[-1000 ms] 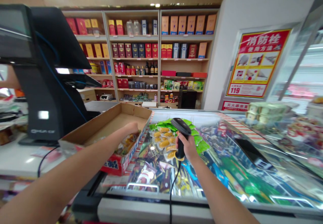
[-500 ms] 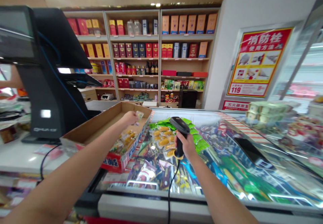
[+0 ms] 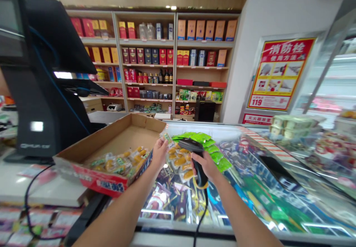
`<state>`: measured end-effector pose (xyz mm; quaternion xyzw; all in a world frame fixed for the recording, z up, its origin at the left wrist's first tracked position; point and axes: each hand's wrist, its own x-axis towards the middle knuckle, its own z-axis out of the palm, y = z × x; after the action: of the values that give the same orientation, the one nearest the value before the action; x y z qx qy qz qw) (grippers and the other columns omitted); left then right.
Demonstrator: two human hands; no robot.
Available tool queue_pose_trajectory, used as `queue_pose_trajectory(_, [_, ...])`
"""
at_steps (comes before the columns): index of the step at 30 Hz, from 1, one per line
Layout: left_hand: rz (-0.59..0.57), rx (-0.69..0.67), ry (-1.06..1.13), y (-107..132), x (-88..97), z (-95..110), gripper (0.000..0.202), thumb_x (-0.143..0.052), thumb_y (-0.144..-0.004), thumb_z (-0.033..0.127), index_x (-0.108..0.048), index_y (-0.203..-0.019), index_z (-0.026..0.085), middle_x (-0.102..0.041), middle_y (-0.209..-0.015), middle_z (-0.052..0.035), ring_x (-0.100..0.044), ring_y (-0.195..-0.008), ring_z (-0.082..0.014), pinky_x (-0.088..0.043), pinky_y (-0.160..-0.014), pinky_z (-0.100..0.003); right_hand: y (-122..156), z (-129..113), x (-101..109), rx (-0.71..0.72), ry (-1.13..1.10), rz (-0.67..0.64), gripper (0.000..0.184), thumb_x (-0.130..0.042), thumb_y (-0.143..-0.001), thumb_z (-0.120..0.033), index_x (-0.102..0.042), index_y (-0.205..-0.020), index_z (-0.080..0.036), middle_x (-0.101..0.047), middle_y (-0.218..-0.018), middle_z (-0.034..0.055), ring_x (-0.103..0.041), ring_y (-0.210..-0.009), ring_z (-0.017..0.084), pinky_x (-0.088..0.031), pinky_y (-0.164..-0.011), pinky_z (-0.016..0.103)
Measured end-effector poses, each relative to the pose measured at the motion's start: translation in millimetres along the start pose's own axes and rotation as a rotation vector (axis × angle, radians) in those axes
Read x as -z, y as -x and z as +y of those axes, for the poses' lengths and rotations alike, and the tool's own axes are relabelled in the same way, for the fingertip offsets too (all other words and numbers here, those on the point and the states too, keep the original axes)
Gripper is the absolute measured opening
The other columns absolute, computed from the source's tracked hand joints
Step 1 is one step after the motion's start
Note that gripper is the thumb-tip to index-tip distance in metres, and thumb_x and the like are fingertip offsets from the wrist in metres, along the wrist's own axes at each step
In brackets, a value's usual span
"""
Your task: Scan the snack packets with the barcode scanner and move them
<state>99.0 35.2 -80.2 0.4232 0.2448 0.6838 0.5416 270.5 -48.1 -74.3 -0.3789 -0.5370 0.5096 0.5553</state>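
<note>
My left hand (image 3: 159, 152) pinches a small clear snack packet (image 3: 168, 140) with a green label and holds it up just in front of the scanner's head. My right hand (image 3: 205, 165) is wrapped round the handle of a black barcode scanner (image 3: 191, 147), whose head points left at the packet. A shallow cardboard box (image 3: 122, 135) with a red front lies to the left, with several similar yellow snack packets (image 3: 122, 160) in it. Under both hands a pile of green and yellow snack bags (image 3: 185, 158) lies on the freezer's glass lid.
A glass-topped chest freezer (image 3: 250, 180) full of frozen goods spreads to the right. A black till screen on a stand (image 3: 41, 91) rises at the left on a white counter (image 3: 36, 187). Shelves of boxed goods (image 3: 164, 54) line the back wall. The scanner's cable (image 3: 201, 217) hangs down.
My left hand has come out of the cardboard box with a small packet and moved right, up to the scanner. The scanner has tipped left towards it.
</note>
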Motion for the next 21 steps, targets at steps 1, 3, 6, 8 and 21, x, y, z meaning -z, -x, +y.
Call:
queue_pose_trajectory(1, [0.005, -0.007, 0.004, -2.0, 3.2, -1.7, 0.050, -0.084, -0.053, 0.049, -0.059, -0.082, 0.016, -0.066, -0.074, 0.0004, -0.058, -0.059, -0.0091, -0.045, -0.057, -0.021, -0.2, 1.1, 0.3, -0.009, 0.040, -0.023, 0.035, -0.070, -0.072, -0.049, -0.060, -0.071, -0.015, -0.057, -0.049, -0.0012, -0.051, -0.033, 0.011, -0.039, -0.033, 0.021])
queue_pose_trajectory(3, [0.003, -0.019, 0.005, -3.0, 6.1, -2.3, 0.051, -0.082, -0.055, 0.050, -0.060, -0.087, 0.016, -0.069, -0.079, -0.0015, -0.063, -0.067, -0.0127, -0.048, -0.062, -0.024, -0.3, 3.1, 0.2, -0.002, 0.098, -0.075, 0.034, -0.069, -0.073, -0.048, -0.060, -0.070, -0.015, -0.057, -0.048, -0.0013, -0.051, -0.033, 0.011, -0.038, -0.033, 0.021])
queue_pose_trajectory(6, [0.006, -0.029, -0.016, 0.1, 4.9, -0.9, 0.052, -0.081, -0.056, 0.052, -0.060, -0.087, 0.017, -0.070, -0.079, -0.0022, -0.065, -0.069, -0.0150, -0.049, -0.065, -0.026, 0.7, 3.9, -0.3, 0.034, 0.143, -0.125, 0.032, -0.068, -0.076, -0.046, -0.060, -0.069, -0.016, -0.057, -0.046, -0.0017, -0.051, -0.032, 0.011, -0.038, -0.033, 0.021])
queue_pose_trajectory(8, [0.007, -0.032, -0.035, 2.4, 3.8, 0.2, 0.051, -0.080, -0.057, 0.052, -0.060, -0.087, 0.017, -0.070, -0.078, -0.0023, -0.065, -0.070, -0.0153, -0.049, -0.065, -0.026, 1.5, 3.5, -0.3, 0.052, 0.159, -0.135, 0.030, -0.067, -0.078, -0.045, -0.061, -0.069, -0.016, -0.056, -0.045, -0.0017, -0.050, -0.032, 0.011, -0.037, -0.034, 0.021])
queue_pose_trajectory(21, [-0.033, -0.112, -0.129, 4.9, 7.2, -1.2, 0.045, -0.075, -0.067, 0.050, -0.062, -0.094, 0.016, -0.072, -0.093, -0.0077, -0.067, -0.089, -0.0202, -0.051, -0.075, -0.028, 3.5, 4.3, -1.9, 0.024, 0.160, -0.174, 0.034, -0.066, -0.079, -0.044, -0.060, -0.058, -0.018, -0.056, -0.043, -0.0008, -0.049, -0.031, 0.011, -0.037, -0.033, 0.021])
